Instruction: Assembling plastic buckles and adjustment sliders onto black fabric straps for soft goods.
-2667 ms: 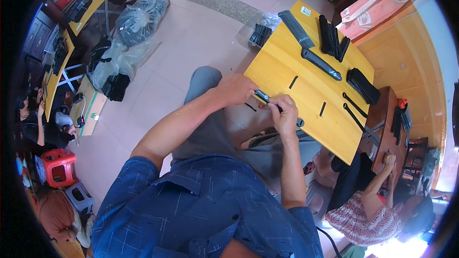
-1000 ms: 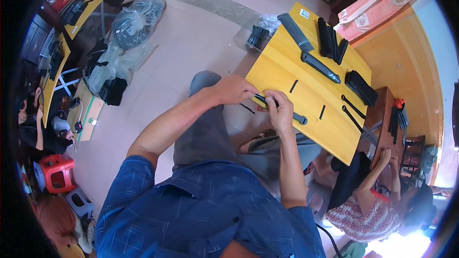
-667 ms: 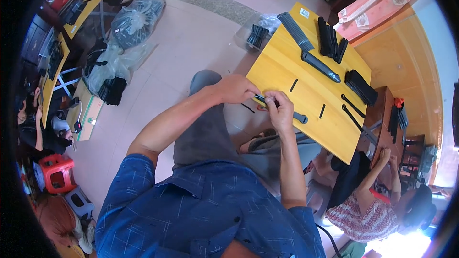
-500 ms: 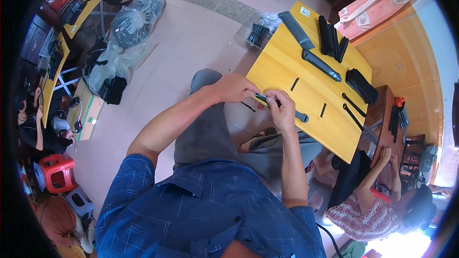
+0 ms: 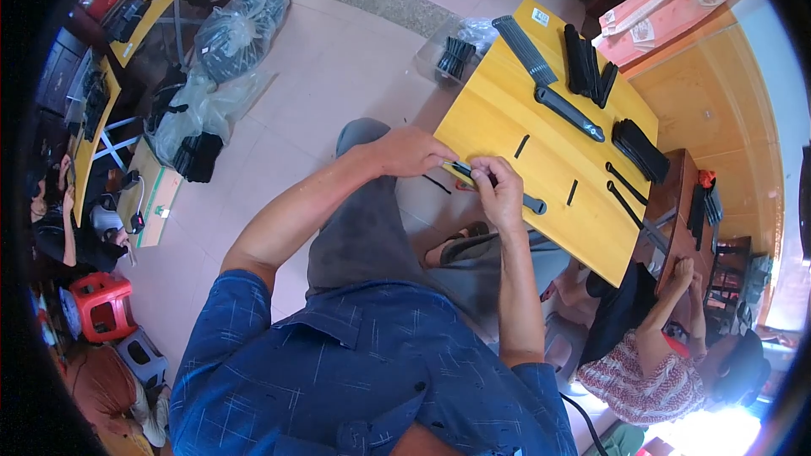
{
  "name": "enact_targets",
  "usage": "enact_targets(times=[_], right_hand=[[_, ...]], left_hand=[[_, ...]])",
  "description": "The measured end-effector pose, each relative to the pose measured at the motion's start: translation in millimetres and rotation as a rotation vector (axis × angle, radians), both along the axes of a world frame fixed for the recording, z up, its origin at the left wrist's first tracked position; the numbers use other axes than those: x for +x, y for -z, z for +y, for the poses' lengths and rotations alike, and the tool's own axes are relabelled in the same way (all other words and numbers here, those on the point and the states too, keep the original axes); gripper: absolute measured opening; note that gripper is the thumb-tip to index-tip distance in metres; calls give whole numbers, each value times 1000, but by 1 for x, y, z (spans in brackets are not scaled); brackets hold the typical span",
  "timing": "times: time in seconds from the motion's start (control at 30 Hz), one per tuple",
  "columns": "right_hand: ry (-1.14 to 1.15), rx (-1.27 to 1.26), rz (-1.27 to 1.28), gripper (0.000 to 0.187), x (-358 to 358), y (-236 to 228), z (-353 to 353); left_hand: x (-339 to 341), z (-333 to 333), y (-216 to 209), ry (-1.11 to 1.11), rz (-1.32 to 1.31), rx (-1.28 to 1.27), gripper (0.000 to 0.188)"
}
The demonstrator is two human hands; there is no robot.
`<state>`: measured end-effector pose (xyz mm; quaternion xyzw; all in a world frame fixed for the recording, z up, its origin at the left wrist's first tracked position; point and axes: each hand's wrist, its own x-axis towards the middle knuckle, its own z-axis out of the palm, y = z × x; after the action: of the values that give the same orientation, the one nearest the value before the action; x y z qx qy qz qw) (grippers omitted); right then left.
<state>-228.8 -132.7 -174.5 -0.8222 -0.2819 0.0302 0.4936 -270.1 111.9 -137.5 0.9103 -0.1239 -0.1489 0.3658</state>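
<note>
- The strap (image 5: 463, 169) is at the desk's edge nearest the person, toward the left corner, stretched between both hands.
- The left hand (image 5: 412, 153) has thumb and fingertips pressed together on the strap's left end, with no gap visible.
- The right hand (image 5: 500, 190) pinches it farther along between thumb and forefinger, the other fingers curled under; what they touch is hidden.
- To work it well, I would keep the right pinch firm as the anchor, let the left fingertips do the fine work, and hold the stretch between them flat and untwisted. Bracing the right hand against the desk (image 5: 486, 118) should steady it.
- The strap looks dark and narrow, with a paler glint between the hands. What seems to be its other end, rounded and slotted, shows past the right hand, over the desk's edge; the middle is covered.
- Two short strips, one (image 5: 522, 146) nearer the left corner and one (image 5: 573, 192) nearer the near corner, lie apart on the desk.
- Beyond, a grey fan of strips (image 5: 525, 49) reaches toward the far corner, a broad strap (image 5: 569, 112) just beside its lower end.
- Along the right edge are a black stack (image 5: 639, 150) and two looped straps, one (image 5: 627, 183) above the other (image 5: 625, 205).
</note>
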Motion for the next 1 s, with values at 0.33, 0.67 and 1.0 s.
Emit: enact_targets(times=[0.33, 0.67, 1.0], right_hand=[[17, -3, 3, 12, 2, 0, 1], [35, -32, -8, 11, 4, 0, 0], [40, -29, 9, 11, 3, -3, 4]], left_hand=[[13, 7, 16, 81, -94, -23, 34], [26, 0, 5, 128, -142, 107, 32], [24, 10, 17, 93, -85, -9, 30]])
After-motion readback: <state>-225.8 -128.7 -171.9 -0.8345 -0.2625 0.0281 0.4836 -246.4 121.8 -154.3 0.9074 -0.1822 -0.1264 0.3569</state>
